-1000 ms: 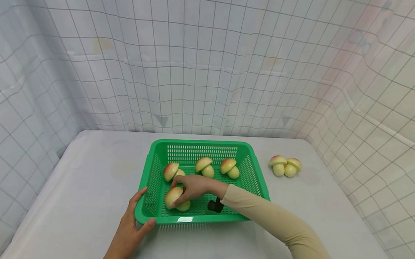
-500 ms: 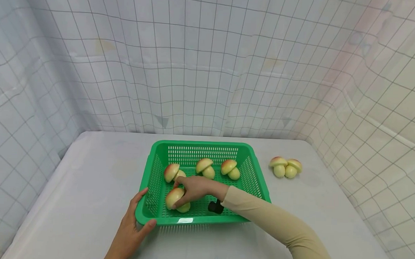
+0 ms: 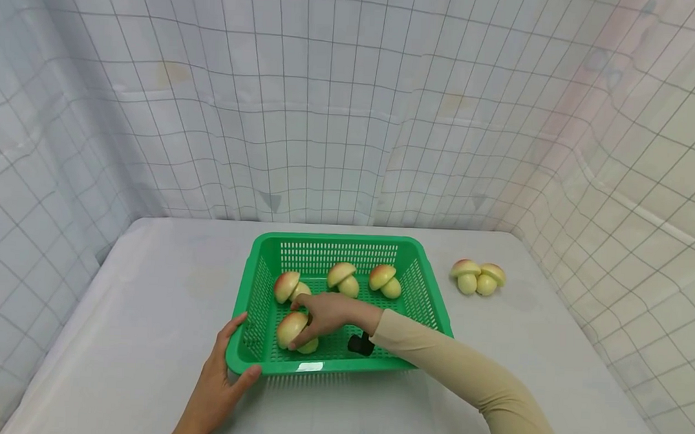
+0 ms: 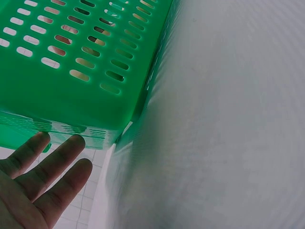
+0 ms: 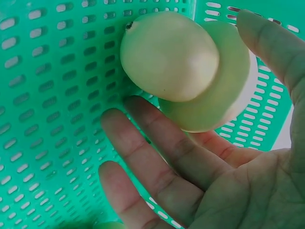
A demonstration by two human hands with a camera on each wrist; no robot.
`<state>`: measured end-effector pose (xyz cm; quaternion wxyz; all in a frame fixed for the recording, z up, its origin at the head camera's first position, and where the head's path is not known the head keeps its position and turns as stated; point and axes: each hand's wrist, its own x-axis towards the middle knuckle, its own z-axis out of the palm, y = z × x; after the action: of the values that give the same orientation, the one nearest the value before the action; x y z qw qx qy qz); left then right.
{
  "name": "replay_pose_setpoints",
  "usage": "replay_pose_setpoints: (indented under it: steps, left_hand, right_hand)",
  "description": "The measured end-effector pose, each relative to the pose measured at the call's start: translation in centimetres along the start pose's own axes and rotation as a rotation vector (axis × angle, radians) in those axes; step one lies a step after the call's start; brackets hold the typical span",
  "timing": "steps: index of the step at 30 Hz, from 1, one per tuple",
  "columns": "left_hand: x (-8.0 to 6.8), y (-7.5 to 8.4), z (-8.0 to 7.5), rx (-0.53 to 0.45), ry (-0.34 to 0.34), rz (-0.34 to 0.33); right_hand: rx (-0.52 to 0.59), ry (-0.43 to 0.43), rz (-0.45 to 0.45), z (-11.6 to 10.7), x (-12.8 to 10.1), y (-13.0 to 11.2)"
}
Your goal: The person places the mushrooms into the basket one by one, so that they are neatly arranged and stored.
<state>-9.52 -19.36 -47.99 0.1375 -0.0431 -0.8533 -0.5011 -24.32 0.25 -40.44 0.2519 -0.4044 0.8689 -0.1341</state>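
Observation:
A green slotted basket [image 3: 335,240] stands on the white table. My right hand [image 3: 319,313] reaches into its front left part and holds a toy mushroom [image 3: 292,330] with a pale cap. In the right wrist view the thumb [image 5: 271,47] lies on the cap's edge and the fingers [image 5: 162,143] lie spread under the mushroom [image 5: 171,57]. My left hand [image 3: 224,370] rests on the basket's front left corner, thumb on the rim. In the left wrist view its straight fingers [image 4: 57,162] lie against the basket wall [image 4: 71,90].
Three more mushrooms [image 3: 343,278] sit along the basket's back half. Two mushrooms [image 3: 477,278] lie together on the table [image 3: 146,286] to the right of the basket. Gridded white curtains close in the back and both sides.
The mushroom in my right hand has shifted slightly up and left inside the basket. The left hand stays on the corner.

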Motion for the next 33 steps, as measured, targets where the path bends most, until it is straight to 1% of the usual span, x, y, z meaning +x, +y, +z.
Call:
replay_pose_setpoints:
  steps: [5,9,13,16,21,24,26,33]
  left_hand:
    - [-0.1,0.1,0.0,-0.012,0.001,-0.005]
    - [-0.1,0.2,0.0,-0.006,0.005,-0.015]
    - [-0.2,0.2,0.1,0.003,0.007,-0.023]
    - [-0.1,0.1,0.2,0.001,0.004,-0.013]
    - [0.2,-0.1,0.1,-0.014,0.007,0.023]
    - [0.4,0.0,0.0,-0.012,0.01,0.025]
    - [0.3,0.0,0.0,-0.008,0.01,0.019]
    - [0.0,0.0,0.0,0.005,0.002,-0.002]
  right_hand:
    - [0.006,-0.004,-0.003,-0.5,-0.2,0.1]
    - [0.02,-0.021,0.025,-1.3,-0.7,0.1]
    - [0.011,-0.029,0.059,-2.4,-1.8,0.4]
    - [0.022,0.001,0.065,-3.4,-2.9,0.9]
    - [0.07,0.086,0.087,-5.3,-5.1,2.5]
    - [0.074,0.155,0.113,-6.4,-6.5,3.8]
    - [0.089,0.22,0.126,-7.1,-7.6,4.8]
    - [0.245,0.494,0.145,-8.7,-11.7,8.0]
